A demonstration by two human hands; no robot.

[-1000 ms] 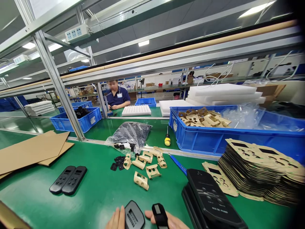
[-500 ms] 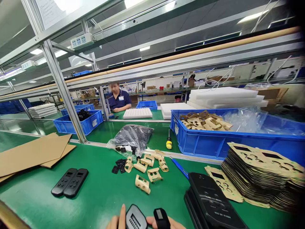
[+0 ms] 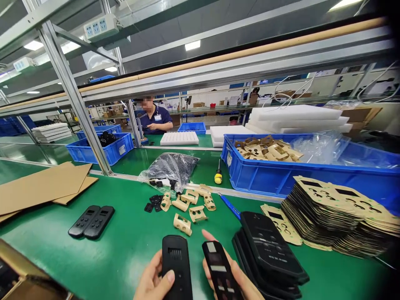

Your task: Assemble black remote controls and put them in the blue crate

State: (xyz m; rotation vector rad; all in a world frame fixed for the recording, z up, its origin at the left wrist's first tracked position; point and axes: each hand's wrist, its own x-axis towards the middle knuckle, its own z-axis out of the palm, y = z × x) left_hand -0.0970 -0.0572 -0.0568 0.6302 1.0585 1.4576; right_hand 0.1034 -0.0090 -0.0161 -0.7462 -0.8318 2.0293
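Note:
My left hand [image 3: 150, 280] is wrapped round a black remote housing [image 3: 176, 266], its thumb pressing the front face. My right hand [image 3: 237, 278] holds a thin black faceplate [image 3: 220, 271] with a small window, lying across its fingers. Both pieces are side by side above the green table [image 3: 125, 250] at the bottom centre. A stack of black housings [image 3: 268, 254] lies just right of my right hand. Two finished black remotes [image 3: 91, 221] rest on the table to the left.
Tan backing pieces [image 3: 187, 208] and small black rubber pads [image 3: 153, 205] lie ahead, by a plastic bag [image 3: 170, 168]. A pile of tan sheets [image 3: 340, 216] lies at right before a blue bin [image 3: 300, 175]. Cardboard [image 3: 43, 189] at left. Another person [image 3: 152, 118] sits at the far bench.
Both hands have risen into view with their parts, which now show almost full length. The view has tilted down a little.

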